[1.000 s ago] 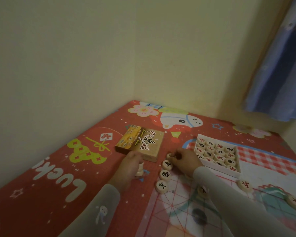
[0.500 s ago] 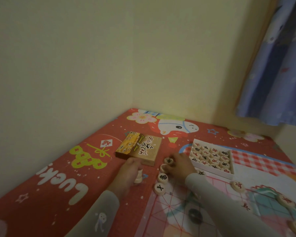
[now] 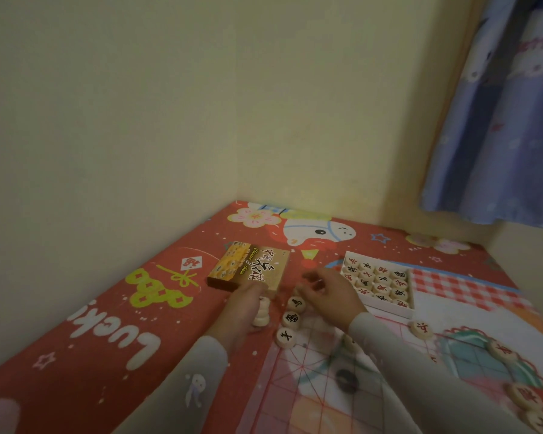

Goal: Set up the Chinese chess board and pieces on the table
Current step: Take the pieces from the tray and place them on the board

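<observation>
A thin chess board sheet (image 3: 314, 371) with red grid lines lies at the lower right of the red table. Three round wooden pieces (image 3: 290, 319) with black characters stand in a row along its left edge. My left hand (image 3: 243, 303) is closed around a small stack of pieces (image 3: 261, 314) standing on the cloth. My right hand (image 3: 329, 291) hovers over the far end of the row, fingers blurred and curled, perhaps pinching a piece. A white tray (image 3: 386, 305) filled with several pieces sits just right of it.
The brown chess box lid (image 3: 248, 266) lies beyond my left hand. More pieces with red characters (image 3: 502, 350) dot the board's right side. Walls meet in a corner behind the table; a blue curtain (image 3: 499, 120) hangs at the right.
My right hand has lifted slightly off the row's far end and moved toward the tray. The left hand stays on the stack. The camera has tilted upward.
</observation>
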`<state>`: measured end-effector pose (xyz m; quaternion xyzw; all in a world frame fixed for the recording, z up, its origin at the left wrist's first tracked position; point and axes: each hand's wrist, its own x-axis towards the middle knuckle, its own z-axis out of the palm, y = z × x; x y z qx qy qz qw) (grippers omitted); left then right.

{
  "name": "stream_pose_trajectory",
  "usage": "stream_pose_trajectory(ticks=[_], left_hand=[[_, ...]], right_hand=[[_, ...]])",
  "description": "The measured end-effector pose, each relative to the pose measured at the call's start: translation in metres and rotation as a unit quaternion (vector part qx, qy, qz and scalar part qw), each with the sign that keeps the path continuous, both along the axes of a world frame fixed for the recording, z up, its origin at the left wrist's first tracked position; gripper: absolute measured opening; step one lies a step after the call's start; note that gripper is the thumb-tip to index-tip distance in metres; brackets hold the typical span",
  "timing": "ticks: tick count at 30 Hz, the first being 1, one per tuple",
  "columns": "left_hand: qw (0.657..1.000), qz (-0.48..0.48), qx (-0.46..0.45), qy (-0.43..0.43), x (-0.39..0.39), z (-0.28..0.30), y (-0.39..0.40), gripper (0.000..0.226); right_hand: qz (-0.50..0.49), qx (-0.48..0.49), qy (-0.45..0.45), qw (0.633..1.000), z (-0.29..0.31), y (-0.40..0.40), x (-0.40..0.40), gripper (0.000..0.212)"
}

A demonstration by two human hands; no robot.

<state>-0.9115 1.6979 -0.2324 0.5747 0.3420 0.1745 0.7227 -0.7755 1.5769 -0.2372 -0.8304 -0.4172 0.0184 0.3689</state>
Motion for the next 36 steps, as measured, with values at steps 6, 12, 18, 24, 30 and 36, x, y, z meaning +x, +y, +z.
stream_pose_trajectory(ticks=[6,12,18,24,30,36], left_hand=[[0.995,-0.082,-0.059,-0.012,0.016,0.014,-0.043,0.050],[0.991,-0.131,-0.014,-0.025,0.022,0.021,-0.081,0.058],[0.987,-0.161,-0.016,-0.016,0.027,0.024,-0.103,0.044],[0.988,-0.152,0.005,-0.034,0.032,0.021,-0.109,0.019],[0.986,-0.160,0.020,-0.040,0.032,0.016,-0.103,0.029],[0.994,-0.092,0.018,-0.062,0.013,0.018,-0.069,0.009]], right_hand=[[0.088,0.012,0.033,0.996,0.022,-0.035,-0.039,0.007],[0.052,-0.001,0.051,0.997,0.023,-0.073,-0.040,0.011],[-0.008,0.023,0.033,0.999,0.027,-0.114,-0.036,0.022],[-0.073,0.051,0.012,0.996,0.021,-0.154,-0.029,0.025],[-0.097,0.048,0.020,0.994,0.015,-0.166,-0.025,0.022],[-0.062,0.050,0.058,0.995,0.006,-0.143,-0.038,0.020]])
